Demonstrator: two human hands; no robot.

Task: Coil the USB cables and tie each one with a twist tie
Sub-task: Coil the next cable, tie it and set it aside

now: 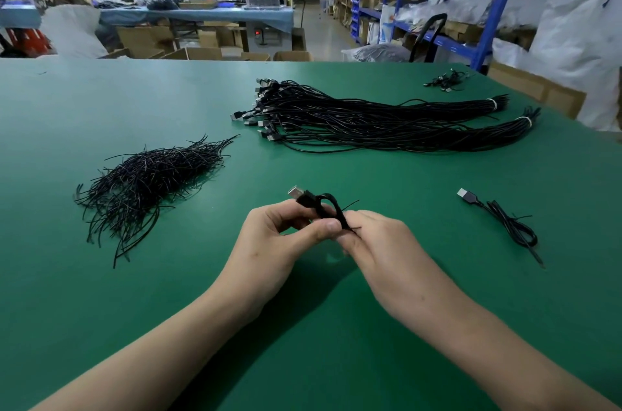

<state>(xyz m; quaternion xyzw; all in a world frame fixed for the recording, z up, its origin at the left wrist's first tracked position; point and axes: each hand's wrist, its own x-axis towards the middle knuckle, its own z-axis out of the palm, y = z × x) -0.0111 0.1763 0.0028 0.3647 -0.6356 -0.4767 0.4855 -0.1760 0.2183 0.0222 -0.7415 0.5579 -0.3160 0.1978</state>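
Observation:
A coiled black USB cable [318, 203] is held above the green table [101, 100], its silver plug pointing up and left. My left hand [272, 239] grips the coil between thumb and fingers. My right hand [377, 242] pinches the same coil where the thin ends of a black twist tie [350, 205] stick out. A heap of loose black twist ties [148, 181] lies to the left. Two long bundles of uncoiled USB cables [387, 121] lie further back. One coiled cable [505, 218] lies on the table at the right.
A small cluster of cables [446, 80] sits near the far right corner of the table. Blue shelving [498, 6] with boxes and white bags stands to the right. Other people work at a blue table [202, 15] in the background.

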